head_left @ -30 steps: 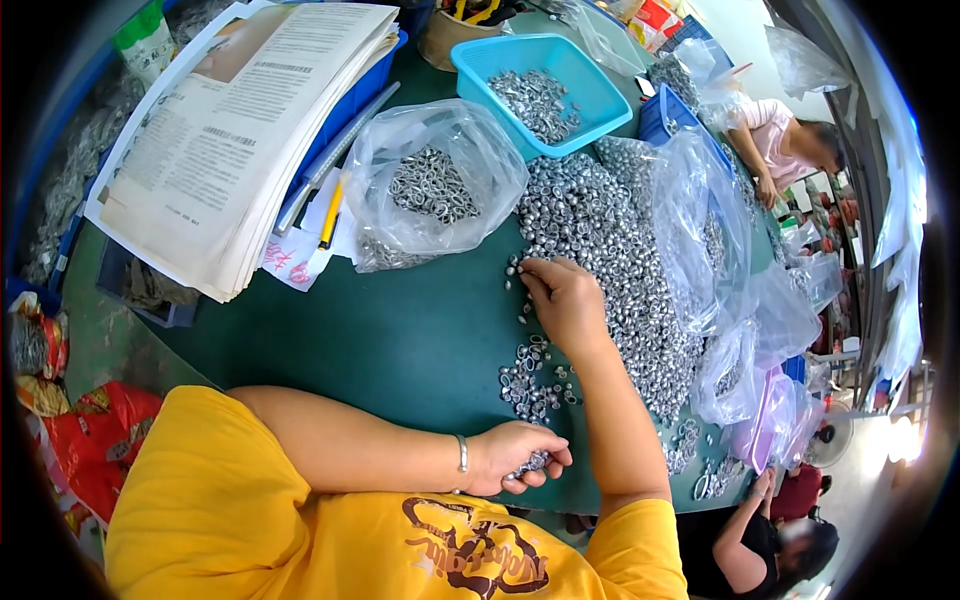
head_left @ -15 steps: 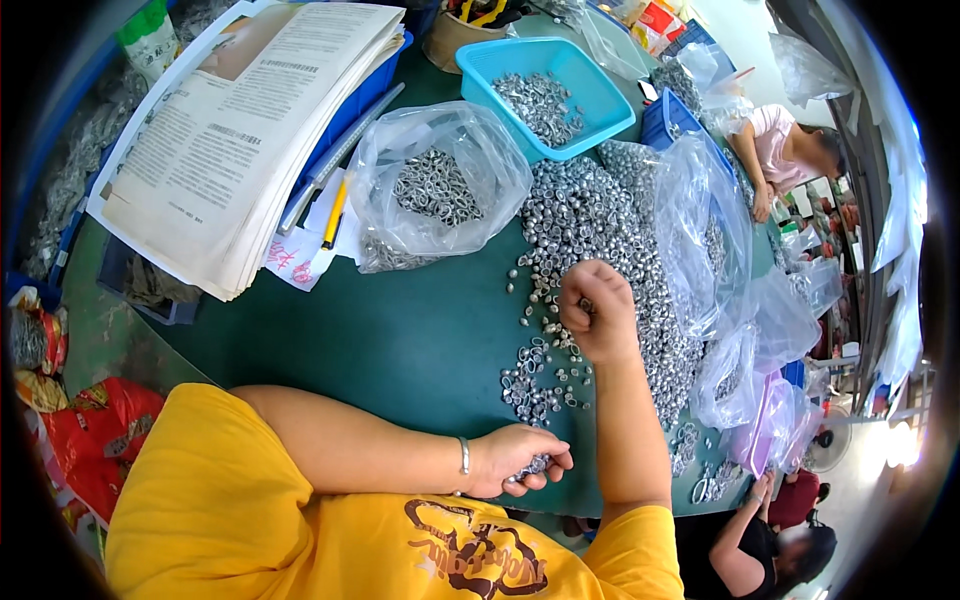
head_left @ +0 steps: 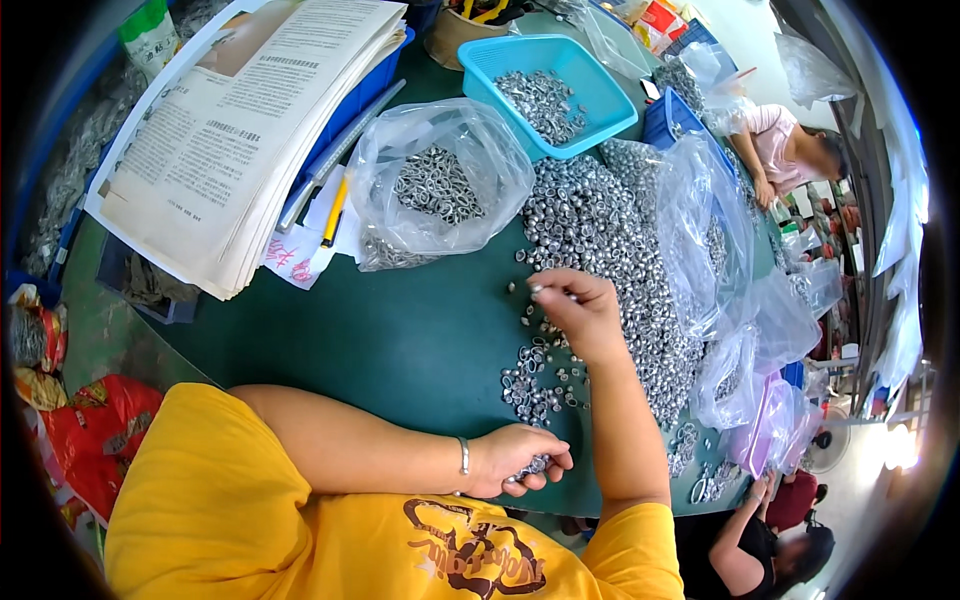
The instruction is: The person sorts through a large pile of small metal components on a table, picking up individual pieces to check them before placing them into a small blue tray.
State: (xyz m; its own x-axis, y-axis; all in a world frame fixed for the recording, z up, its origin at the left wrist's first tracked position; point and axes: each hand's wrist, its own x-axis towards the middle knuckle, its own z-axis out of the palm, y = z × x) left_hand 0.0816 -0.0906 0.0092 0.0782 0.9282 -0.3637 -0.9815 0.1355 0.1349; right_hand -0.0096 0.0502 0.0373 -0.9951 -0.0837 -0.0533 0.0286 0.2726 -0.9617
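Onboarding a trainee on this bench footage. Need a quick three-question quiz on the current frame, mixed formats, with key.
1. Multiple choice: what does the left hand hold?
a) a newspaper
b) small metal parts
c) a clear bag

2. True or false: the right hand is inside the clear bag.

3. Open: what colour is the basket on the far side of the table?

Key:
1. b
2. False; it is at the left edge of the heap of metal parts.
3. Turquoise
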